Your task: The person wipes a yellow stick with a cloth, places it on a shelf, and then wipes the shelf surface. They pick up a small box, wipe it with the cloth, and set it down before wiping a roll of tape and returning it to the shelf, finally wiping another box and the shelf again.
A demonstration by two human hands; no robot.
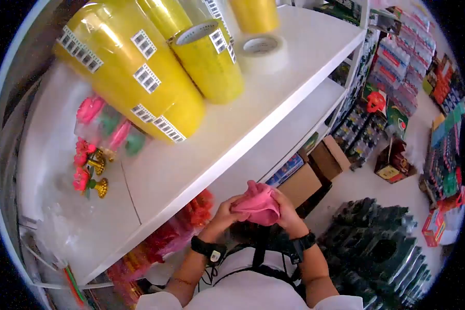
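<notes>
the left hand (223,211) and right hand (288,213) are both clenched around a crumpled pink cloth (257,203), which sits bunched between them, close in front of the chest. each wrist carries a black band. just above the hands runs the edge of a white shelf (232,150). farther up on it stand large yellow tape rolls (139,77), with pink plastic flowers on gold stands (90,173) off to the left.

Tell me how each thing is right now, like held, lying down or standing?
Pink cloth: bunched up, held by both hands.
Left hand: closed on the cloth.
Right hand: closed on the cloth.
Yellow tape rolls: stacked in wrapped sleeves, lying on the top shelf.
White tape roll: lying flat.
Pink flowers: bagged, lying flat.
</notes>
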